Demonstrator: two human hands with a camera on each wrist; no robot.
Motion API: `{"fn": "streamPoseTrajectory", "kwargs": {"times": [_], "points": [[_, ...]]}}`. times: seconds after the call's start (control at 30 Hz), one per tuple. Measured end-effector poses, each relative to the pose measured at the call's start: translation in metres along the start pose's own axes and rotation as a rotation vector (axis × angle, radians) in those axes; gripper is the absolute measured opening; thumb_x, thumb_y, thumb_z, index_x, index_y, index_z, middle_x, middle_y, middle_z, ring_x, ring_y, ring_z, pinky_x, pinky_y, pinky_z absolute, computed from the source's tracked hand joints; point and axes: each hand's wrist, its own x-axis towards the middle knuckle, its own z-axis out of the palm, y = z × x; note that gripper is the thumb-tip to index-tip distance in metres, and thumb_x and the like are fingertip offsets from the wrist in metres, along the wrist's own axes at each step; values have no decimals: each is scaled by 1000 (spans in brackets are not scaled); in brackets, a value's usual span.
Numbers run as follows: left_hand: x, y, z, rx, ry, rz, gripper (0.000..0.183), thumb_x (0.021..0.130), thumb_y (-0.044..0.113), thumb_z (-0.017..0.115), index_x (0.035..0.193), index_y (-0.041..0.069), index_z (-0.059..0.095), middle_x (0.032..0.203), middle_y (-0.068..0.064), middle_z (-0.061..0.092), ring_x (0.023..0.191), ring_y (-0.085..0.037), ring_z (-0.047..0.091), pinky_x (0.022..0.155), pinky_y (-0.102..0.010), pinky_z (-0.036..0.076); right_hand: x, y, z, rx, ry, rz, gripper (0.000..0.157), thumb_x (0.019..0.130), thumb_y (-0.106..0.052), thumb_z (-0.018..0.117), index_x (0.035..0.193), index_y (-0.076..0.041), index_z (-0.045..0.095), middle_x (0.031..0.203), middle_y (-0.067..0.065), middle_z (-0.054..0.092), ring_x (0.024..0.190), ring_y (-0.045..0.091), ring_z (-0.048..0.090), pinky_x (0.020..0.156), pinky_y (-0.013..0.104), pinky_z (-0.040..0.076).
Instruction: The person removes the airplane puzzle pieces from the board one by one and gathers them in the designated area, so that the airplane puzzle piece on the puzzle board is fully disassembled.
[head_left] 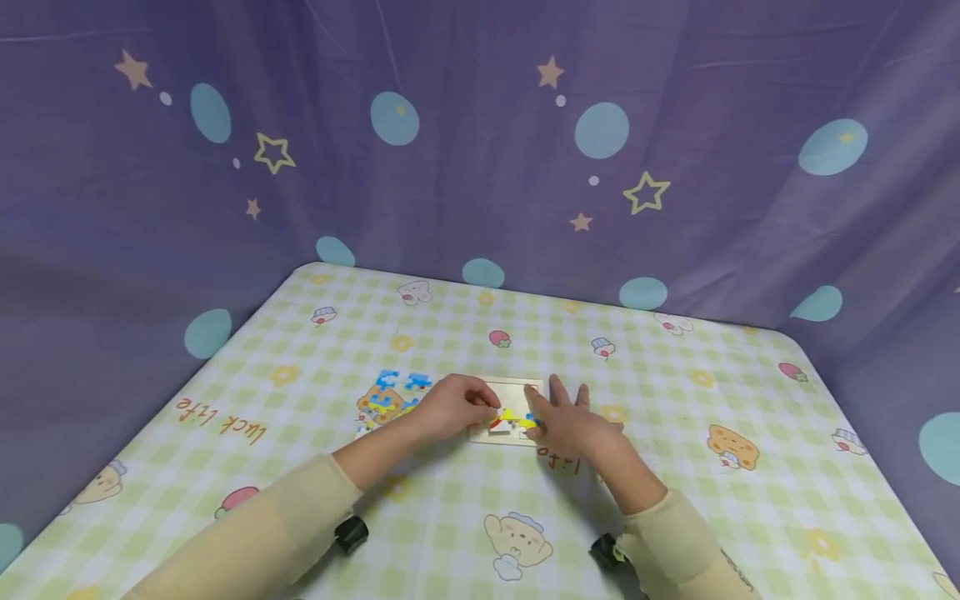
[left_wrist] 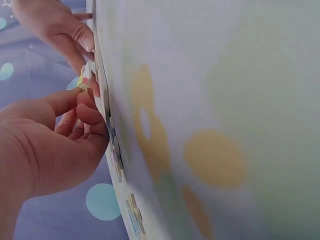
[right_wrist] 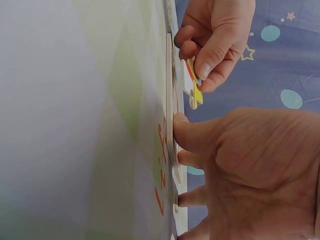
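Observation:
My left hand [head_left: 453, 407] pinches a jigsaw puzzle piece [right_wrist: 197, 95] between thumb and forefinger. The piece is yellow, white and red and tilts above the puzzle tray [head_left: 508, 390], a shallow pale wooden board. Across the tray's right side my right hand [head_left: 576, 425] rests with spread fingers; its thumb touches the near edge in the right wrist view. Blue-and-yellow puzzle pieces [head_left: 529, 421] lie in the tray beside that thumb, partly covered by it. In the left wrist view, the left hand [left_wrist: 60, 135] stays close to the tray's edge, its other fingers curled.
Several loose blue, yellow and white puzzle pieces [head_left: 387, 380] lie left of the tray, some hidden behind the left hand. A green-and-white checked cloth [head_left: 450, 533] with printed cartoons covers the table. Purple curtains [head_left: 480, 167] surround its back and sides.

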Motion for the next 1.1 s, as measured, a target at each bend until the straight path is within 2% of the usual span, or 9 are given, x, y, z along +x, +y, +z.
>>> {"fn": "streamPoseTrajectory", "kwargs": {"times": [0.5,0.83,1.1], "points": [[-15,-18,-18,-19,13,-48,4,93,11,73,96,11,74,84,-2,66,74,-15,58,69,-28,49,0,1,0,10,3,-3,70,103,-44,55,163,-33,19,169,11,-5,148,52,-5,82,92,17],[-26,-26,-32,-51,-7,-14,8,94,11,71,100,6,73,85,-3,67,75,-15,58,66,-26,49,-2,1,0,23,-2,-12,70,104,-44,53,163,-33,17,169,11,-6,148,52,-6,83,92,16],[-34,-33,-45,-28,20,-42,8,94,13,73,100,7,74,85,-2,68,71,-18,58,61,-27,48,-4,1,-2,25,-8,-21,70,105,-41,53,163,-31,16,169,12,-6,148,53,-6,82,93,16]]}}
